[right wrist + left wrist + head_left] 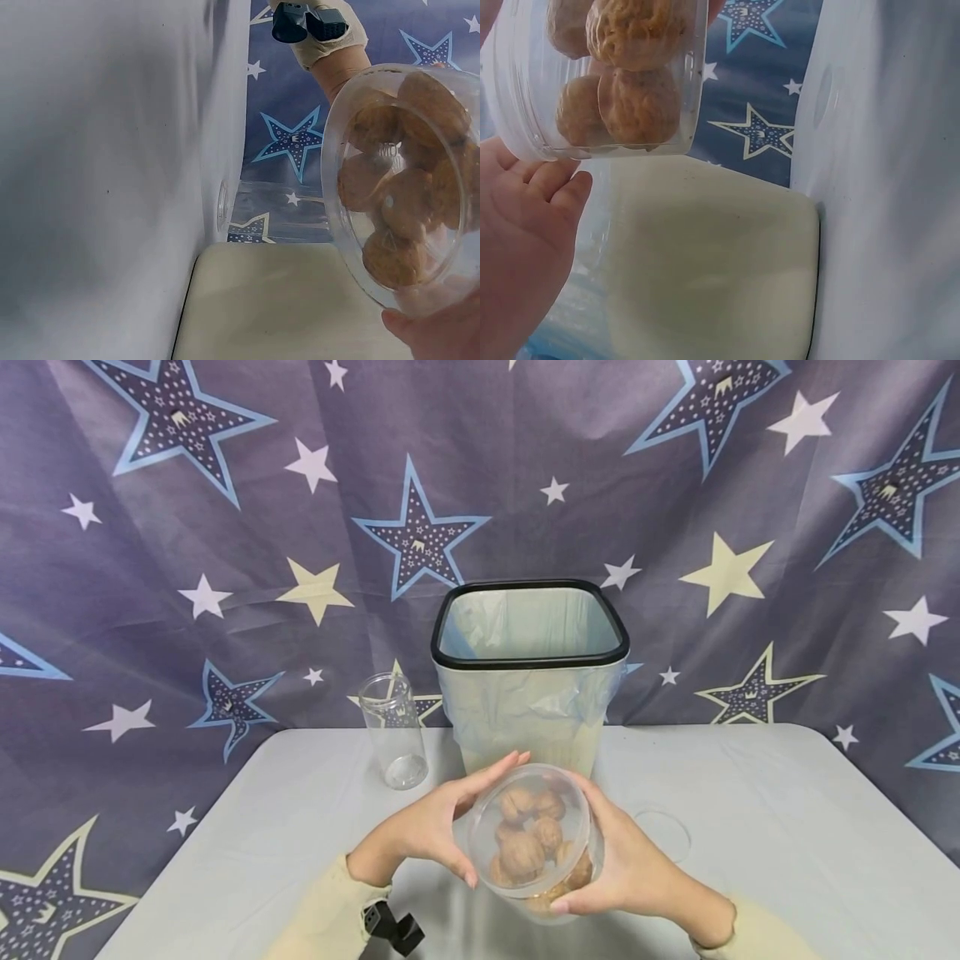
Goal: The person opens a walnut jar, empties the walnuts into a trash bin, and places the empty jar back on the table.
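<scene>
A clear plastic jar [534,835] with several walnuts [522,856] inside is held up in front of the trash bin, tilted with one round end facing the head camera. My right hand [630,860] grips its right side, thumb across the near wall. On the other side my left hand [438,820] holds the jar near its rim, thumb at the front and fingers reaching behind. The left wrist view shows walnuts [640,107] through the side wall; the right wrist view shows them through the round base [409,187]. Whether a lid covers the jar, I cannot tell.
Behind the hands stands a trash bin [525,714] with a black rim and a bluish bag liner. An upright clear glass cylinder [397,739] is to its left. A thin clear disc [663,835] lies on the white table [750,860] at right. Star-patterned cloth hangs behind.
</scene>
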The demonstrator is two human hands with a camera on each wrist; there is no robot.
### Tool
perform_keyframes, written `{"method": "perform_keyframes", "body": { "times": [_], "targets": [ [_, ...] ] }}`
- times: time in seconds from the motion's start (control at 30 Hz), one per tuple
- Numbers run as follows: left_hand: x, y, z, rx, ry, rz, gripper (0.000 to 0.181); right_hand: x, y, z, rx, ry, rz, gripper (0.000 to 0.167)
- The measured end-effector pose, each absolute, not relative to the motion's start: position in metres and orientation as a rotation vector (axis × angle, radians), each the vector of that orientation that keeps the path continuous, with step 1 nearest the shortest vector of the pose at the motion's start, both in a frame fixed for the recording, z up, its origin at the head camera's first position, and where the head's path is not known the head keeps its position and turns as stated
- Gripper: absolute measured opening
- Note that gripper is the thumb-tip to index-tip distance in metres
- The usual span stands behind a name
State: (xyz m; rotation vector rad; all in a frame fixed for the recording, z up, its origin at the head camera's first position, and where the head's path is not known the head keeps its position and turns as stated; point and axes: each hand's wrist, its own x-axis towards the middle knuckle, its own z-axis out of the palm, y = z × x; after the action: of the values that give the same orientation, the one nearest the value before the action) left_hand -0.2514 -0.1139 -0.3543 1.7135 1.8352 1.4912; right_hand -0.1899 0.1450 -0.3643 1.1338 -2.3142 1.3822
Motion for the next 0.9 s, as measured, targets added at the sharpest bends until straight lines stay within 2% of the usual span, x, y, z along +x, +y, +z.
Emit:
{"method": "perform_keyframes", "body": {
  "times": [0.9],
  "targets": [
    [-0.2508, -0.1138, -0.3619, 1.616, 2.051, 1.434, 0.118, -0.1947, 0.1463, -0.3743, 1.034, -2.313, 1.315, 0.113]
  ]
}}
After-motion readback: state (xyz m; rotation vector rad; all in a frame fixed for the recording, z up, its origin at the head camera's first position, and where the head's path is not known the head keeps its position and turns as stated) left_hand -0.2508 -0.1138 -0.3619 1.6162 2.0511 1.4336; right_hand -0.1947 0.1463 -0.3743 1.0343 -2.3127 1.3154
